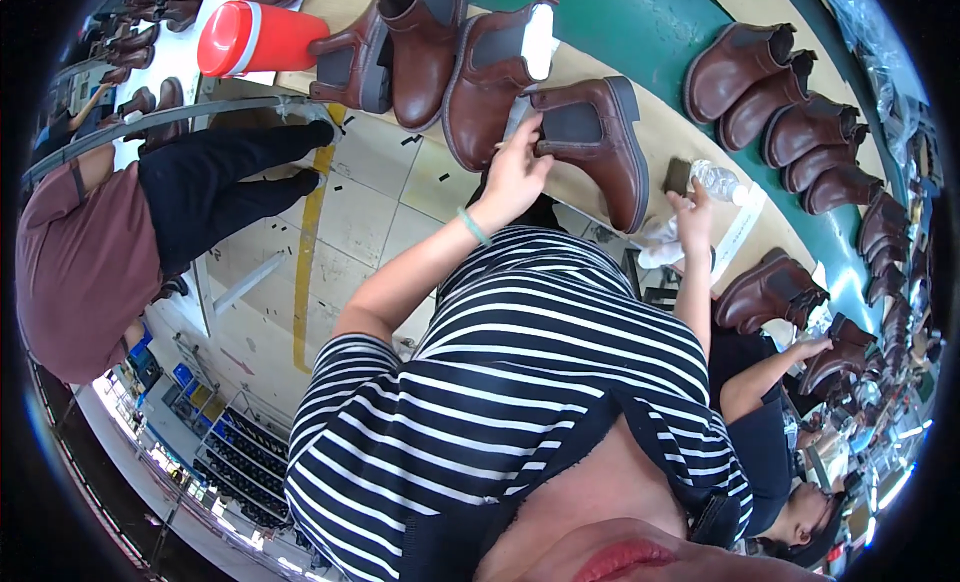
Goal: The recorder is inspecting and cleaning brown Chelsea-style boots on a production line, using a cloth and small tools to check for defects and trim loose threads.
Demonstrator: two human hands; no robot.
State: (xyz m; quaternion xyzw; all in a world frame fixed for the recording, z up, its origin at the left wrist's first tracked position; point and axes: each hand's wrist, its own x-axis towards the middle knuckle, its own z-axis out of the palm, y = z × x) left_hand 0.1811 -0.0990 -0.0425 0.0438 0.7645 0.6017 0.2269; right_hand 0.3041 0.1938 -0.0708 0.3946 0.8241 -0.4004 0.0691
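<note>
The head view looks down my striped shirt (520, 382), which hides much of the desk's (680, 142) near edge and everything under my arms. My left hand (515, 172) grasps a brown ankle boot (600, 147) by its shaft, fingers curled around the top near the dark elastic side panel; the boot lies on its side on the desk, sole turned away from me. A thin stick seems to poke out by my left fingers, but it is too small to make out. My right hand (692, 204) is closed on a crumpled white cloth (660, 244), just beside a clear plastic bottle (722, 182) lying on the desk; how tightly I pinch the cloth is hard to tell.

The boot leather is smooth with a dull shine, the heel blocky. More brown boots (440, 52) stand upright beyond it, and a curved row of others (800, 132) rests on a green belt (640, 32), the far ones blurring at the rim. A red cylindrical container (255, 37) lies to the left. Another person in a maroon top (80, 262) sits at my left, partly cut off.
</note>
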